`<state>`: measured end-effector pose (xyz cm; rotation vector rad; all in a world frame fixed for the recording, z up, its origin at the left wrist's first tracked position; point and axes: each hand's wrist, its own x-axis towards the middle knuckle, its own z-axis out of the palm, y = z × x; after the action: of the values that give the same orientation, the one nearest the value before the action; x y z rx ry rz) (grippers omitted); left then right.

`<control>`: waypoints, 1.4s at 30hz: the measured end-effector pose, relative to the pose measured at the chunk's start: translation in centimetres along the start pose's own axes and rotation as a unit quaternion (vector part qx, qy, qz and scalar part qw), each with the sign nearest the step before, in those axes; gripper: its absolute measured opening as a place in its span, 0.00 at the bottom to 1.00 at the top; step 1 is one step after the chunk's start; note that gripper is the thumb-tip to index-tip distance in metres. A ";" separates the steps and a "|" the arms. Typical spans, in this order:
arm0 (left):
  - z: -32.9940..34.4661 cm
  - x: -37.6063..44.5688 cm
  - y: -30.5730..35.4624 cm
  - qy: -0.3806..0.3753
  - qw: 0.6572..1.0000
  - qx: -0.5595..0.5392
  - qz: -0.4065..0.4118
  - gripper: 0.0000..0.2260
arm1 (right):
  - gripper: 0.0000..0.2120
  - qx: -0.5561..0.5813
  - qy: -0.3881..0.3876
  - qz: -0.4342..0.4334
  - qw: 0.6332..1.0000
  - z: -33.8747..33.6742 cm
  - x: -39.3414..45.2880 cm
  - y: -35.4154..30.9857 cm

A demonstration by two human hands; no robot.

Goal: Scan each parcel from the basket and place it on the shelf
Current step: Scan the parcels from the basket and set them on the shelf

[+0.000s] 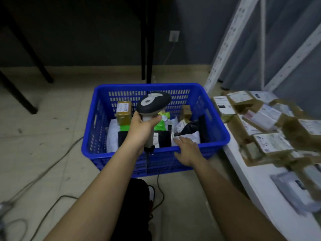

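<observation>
Left hand (141,126) grips the barcode scanner (152,103) above the blue basket (215,129); right hand (188,151), fingers spread, empty, rests on its near rim; shelf (257,185) at right.

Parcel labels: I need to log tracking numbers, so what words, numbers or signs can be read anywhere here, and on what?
No text can be read in this view.
Labels on the boxes on the shelf: printed, but blurred.
Label on the brown box in the basket: too small to read.
White label by the right hand: blurred.
Scanner in the left hand: no legible marking.
</observation>
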<state>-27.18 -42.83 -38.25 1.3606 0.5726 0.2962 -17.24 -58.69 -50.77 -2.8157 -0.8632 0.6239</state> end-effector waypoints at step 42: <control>2.7 2.8 -5.9 -0.064 0.992 0.039 -0.099 0.18 | 0.11 -0.081 -0.118 0.011 0.990 3.9 9.8 5.7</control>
<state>-24.09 -44.77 -44.31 1.3751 0.6118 0.0263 -8.65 -57.88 -59.10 -2.9393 -0.9629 0.9467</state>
